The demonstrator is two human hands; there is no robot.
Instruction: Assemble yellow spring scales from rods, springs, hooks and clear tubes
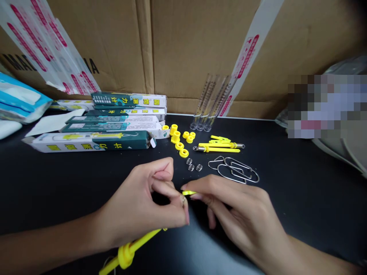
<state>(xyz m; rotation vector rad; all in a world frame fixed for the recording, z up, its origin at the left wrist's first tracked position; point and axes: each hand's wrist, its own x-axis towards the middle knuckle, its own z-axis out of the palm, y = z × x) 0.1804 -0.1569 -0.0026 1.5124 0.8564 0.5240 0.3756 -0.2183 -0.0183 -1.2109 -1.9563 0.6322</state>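
My left hand (149,202) is closed around a long yellow plastic rod (134,246) that runs down toward me and has a knob on it. Its fingertips pinch a small metal spring (182,199) at the rod's far end. My right hand (237,214) pinches a small yellow piece (189,193) right against that end. Both hands hover just above the black table (301,191), near its front.
Beyond the hands lie three small springs (194,165), wire hooks (235,170), yellow caps (180,141), yellow rods (220,146) and clear tubes (210,101). Green-and-white boxes (94,139) are stacked at the left. Cardboard (186,49) walls the back.
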